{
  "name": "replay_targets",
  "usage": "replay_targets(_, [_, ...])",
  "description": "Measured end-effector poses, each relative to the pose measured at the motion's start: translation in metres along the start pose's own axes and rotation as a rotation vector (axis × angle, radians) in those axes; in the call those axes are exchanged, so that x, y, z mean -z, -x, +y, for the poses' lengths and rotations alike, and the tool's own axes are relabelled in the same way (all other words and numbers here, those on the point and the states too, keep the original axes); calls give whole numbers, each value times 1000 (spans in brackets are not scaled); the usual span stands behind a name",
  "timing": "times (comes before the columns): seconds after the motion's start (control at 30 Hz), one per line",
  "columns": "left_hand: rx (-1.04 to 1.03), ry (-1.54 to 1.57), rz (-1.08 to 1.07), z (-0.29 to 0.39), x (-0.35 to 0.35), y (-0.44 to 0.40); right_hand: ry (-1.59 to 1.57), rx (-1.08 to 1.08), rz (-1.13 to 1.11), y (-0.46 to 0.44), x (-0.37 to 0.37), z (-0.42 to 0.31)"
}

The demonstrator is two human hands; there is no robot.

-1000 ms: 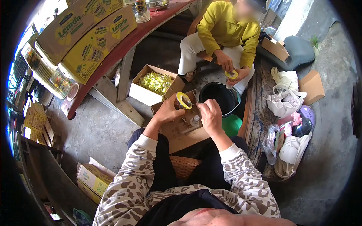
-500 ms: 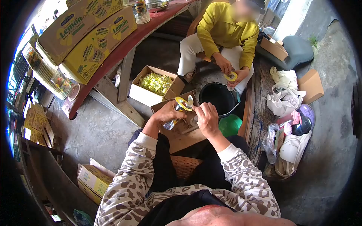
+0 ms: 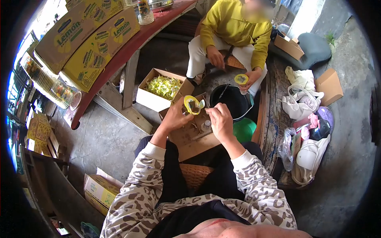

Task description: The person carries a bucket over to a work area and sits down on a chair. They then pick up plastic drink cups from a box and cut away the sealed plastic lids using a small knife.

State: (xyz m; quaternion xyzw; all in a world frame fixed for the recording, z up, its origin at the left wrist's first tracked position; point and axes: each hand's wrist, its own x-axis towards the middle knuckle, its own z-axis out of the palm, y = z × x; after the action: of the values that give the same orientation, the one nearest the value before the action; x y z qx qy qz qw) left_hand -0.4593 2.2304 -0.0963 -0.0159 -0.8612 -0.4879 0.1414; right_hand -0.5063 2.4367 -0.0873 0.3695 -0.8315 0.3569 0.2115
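Observation:
My left hand (image 3: 176, 118) is wrapped round a drink cup with a yellow-rimmed lid (image 3: 192, 105), top tilted toward me. The lid is partly peeled, and a pale flap (image 3: 202, 104) stands up at its right edge. Just right of that flap, my right hand (image 3: 220, 121) has its fingers pinched together; what they hold, if anything, is too small to make out. Below both hands lies an open cardboard box (image 3: 202, 143) with a small clear plastic piece (image 3: 206, 125) in it.
Opposite sits a co-worker in a yellow top (image 3: 234, 27), one hand on a yellow-lidded cup (image 3: 241, 79). A black bucket (image 3: 228, 101), a green bowl (image 3: 243, 131) and a box of yellow-green strips (image 3: 162, 88) stand between us. Lemon drink cartons (image 3: 99, 51) fill the red table at left.
My left hand has turned the cup so its lid faces me more. My right hand has shifted slightly right and down, apart from the flap. One co-worker hand has left their cup.

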Motion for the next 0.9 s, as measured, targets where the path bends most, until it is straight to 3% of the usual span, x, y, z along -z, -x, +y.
replay_targets(0.3, [175, 33, -114, 13, 4, 1, 220, 272, -6, 7, -1, -11])
replay_targets(0.43, [212, 14, -177, 13, 7, 1, 250, 273, -6, 10, -3, -13])
replay_targets(0.53, [257, 178, -268, 9, 8, 2, 263, 258, -29, 11, -10, -12])
replay_targets(0.6, [242, 177, -273, 9, 11, 1, 130, 141, -8, 10, -15, -8])
replay_targets(0.7, [220, 35, -76, 5, 5, 4, -23, 11, 13, 6, -17, -6])
replay_targets(0.9, [228, -36, -103, 7, 10, 1, 95, 118, -7, 6, -12, -8])
